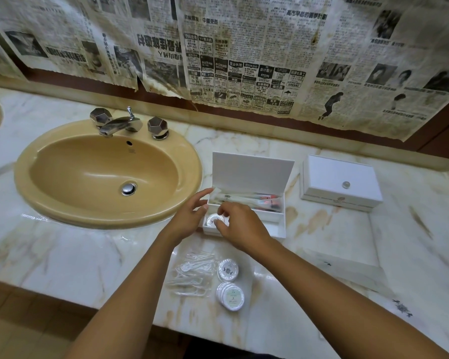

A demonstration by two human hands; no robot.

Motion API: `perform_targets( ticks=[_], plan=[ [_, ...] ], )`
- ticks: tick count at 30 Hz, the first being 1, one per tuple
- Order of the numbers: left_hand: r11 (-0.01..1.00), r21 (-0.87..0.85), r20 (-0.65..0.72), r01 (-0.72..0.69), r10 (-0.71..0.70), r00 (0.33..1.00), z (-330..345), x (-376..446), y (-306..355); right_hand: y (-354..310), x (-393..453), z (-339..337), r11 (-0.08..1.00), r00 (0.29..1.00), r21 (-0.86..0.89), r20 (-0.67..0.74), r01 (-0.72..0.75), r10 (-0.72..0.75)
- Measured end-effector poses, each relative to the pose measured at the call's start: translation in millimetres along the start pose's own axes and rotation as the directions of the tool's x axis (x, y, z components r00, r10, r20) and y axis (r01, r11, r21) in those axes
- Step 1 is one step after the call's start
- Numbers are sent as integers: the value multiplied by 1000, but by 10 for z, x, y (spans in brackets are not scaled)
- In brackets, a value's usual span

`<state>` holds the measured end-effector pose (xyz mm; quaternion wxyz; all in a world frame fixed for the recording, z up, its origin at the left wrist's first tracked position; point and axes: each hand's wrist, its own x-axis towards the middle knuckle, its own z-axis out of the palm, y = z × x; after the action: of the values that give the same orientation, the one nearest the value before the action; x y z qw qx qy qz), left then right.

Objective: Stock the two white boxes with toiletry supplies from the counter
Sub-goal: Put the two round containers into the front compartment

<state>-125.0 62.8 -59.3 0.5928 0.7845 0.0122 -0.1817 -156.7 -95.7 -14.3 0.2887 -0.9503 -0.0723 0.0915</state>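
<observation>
Right hand (240, 224) pinching round soap (213, 220) into open box (279, 228) front compartment; left hand (192, 215) relaxed, steadying box side. Next prob: release, grab more soaps (231, 296) nr worktop (88, 255) front edge.

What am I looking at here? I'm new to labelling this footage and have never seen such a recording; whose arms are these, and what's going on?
There is no machine: one camera worn on a person's head looks down at their own bare arms. They stand at a marble counter beside a tan sink. The open white box already holds long packets in its back part. The right hand pinches a round white packet at the box's front part; the left hand rests, fingers relaxed, at the box's left edge. A second box, closed, sits further right. Nearer the person lie more round packets and clear-wrapped floss picks.
</observation>
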Motion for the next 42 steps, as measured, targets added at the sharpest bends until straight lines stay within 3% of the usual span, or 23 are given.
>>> perform_targets(
  ticks=[5,11,26,34,38,42],
  plan=[
    [1000,-19,-10,24,-25,1000,-6,33,-51,-55,-228,-103,989,987,-55,98,137,-131],
    [1000,7,-11,30,-30,999,4,20,-30,88,-406,63,967,945,-196,314,160,-93],
    [998,-2,-21,66,-67,998,11,19,-38,171,-394,330,937,927,-319,374,140,-11],
    [999,1,-23,38,-38,999,0,42,-74,54,-336,214,954,944,-262,326,146,-55],
    [999,-29,-17,26,-27,999,-5,44,-75,-118,-239,-29,971,979,-184,163,153,-123],
    [998,-59,-2,29,-29,1000,-10,38,-65,-173,-81,-153,985,995,-143,-3,97,-98]
  ],
)
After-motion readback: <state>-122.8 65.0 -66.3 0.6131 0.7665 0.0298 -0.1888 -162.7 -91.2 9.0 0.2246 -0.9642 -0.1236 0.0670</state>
